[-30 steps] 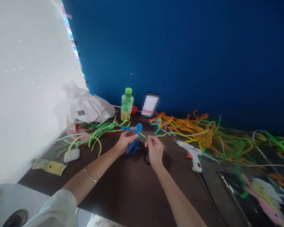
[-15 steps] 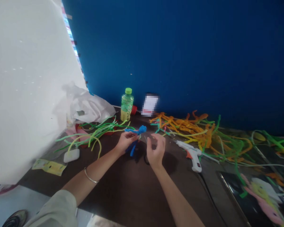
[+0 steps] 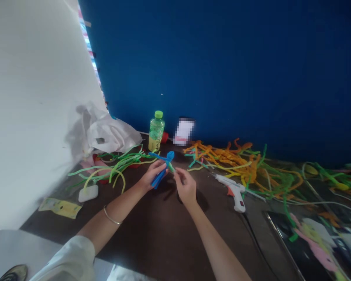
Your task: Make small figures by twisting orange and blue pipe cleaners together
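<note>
A small blue pipe-cleaner figure with a round head, an outstretched arm and two legs is pinched at its body by my left hand. A short light-green and whitish piece sticks out from the figure's other side. My right hand has its thumb and fingertips closed at the end of that piece. How the piece joins the blue body is partly hidden by the left fingers. The figure is held tilted above the dark table.
Green pipe cleaners and a white case lie left. A drink bottle and a phone stand behind. Orange pipe-cleaner pieces, a corded glue gun and a black tablet-like panel are at right.
My right hand has moved left, from beside the figure to pinching the light-green piece. The figure has turned, so its body and legs show more.
</note>
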### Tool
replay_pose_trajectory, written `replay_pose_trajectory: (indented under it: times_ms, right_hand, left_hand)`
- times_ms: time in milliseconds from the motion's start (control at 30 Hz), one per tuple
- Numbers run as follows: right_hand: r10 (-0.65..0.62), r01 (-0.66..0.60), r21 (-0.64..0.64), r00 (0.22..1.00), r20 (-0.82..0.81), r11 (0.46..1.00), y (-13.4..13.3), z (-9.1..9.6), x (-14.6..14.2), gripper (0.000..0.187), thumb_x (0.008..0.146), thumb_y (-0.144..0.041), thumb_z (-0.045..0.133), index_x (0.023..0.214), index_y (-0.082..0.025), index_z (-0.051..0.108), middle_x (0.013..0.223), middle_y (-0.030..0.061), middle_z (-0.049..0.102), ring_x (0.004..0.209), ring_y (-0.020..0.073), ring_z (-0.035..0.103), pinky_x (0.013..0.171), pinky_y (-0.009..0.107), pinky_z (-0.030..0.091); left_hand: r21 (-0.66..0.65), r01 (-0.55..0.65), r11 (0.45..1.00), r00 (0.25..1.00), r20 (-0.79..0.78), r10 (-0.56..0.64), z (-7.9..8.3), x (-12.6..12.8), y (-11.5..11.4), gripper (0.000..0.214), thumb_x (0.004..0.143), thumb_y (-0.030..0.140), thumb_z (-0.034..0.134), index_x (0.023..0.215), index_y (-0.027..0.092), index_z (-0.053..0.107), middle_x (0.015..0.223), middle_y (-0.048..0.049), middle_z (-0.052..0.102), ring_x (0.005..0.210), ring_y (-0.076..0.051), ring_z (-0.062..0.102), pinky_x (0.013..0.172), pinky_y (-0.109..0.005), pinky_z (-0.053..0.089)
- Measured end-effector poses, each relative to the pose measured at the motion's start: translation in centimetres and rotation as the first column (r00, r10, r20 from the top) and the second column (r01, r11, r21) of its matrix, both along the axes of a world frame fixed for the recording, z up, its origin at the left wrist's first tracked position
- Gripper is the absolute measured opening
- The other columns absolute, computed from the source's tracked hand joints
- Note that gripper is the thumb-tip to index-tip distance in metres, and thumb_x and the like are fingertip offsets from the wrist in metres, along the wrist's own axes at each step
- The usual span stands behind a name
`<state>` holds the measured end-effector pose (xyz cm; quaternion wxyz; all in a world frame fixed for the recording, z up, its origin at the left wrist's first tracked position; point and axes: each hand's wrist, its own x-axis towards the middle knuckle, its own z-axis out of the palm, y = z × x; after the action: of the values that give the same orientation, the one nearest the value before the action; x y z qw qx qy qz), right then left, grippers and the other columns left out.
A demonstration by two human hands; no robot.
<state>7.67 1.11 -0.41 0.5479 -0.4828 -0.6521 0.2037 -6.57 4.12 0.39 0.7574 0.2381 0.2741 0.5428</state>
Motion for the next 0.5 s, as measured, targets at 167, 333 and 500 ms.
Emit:
replay_pose_trajectory:
  times_ms: [167,333,500]
  right_hand:
    - [-0.084,0.059,0.163,0.986,0.146,0.985,0.4,0.5,0.8,0.015,0.083,-0.022,0.047,0.084,-0.02,0.062,0.083,0.0055,0.062,0.08,0.0178,0.058,0.075,0.035,0.048]
    - [-0.148,0.032,0.326,0.93,0.336,0.945,1.1,0.5,2.5,0.026,0.083,-0.013,0.039,0.09,-0.021,0.063,0.087,0.0068,0.061,0.086,0.019,0.056,0.079,0.038,0.046]
    - [-0.158,-0.064,0.407,0.857,0.49,0.911,1.2,0.4,3.4,0.034,0.081,-0.006,0.035,0.095,-0.021,0.063,0.09,0.0075,0.061,0.089,0.0198,0.054,0.079,0.04,0.046]
  left_hand:
    - [0.076,0.082,0.994,0.991,-0.11,-0.073,-0.3,-0.1,0.2,0.024,0.061,0.023,0.073,0.082,0.014,0.064,0.076,-0.0008,0.061,0.067,-0.006,0.057,0.062,-0.016,0.042]
    - [0.137,0.14,0.981,0.974,-0.196,-0.112,-0.1,-0.1,0.0,0.027,0.061,0.029,0.073,0.078,0.01,0.064,0.08,-0.0078,0.065,0.064,-0.008,0.057,0.058,-0.02,0.042]
    - [0.113,0.186,0.976,0.97,-0.18,-0.164,0.2,0.1,-0.7,0.033,0.058,0.029,0.075,0.082,0.011,0.062,0.071,-0.004,0.062,0.06,-0.009,0.056,0.054,-0.021,0.043]
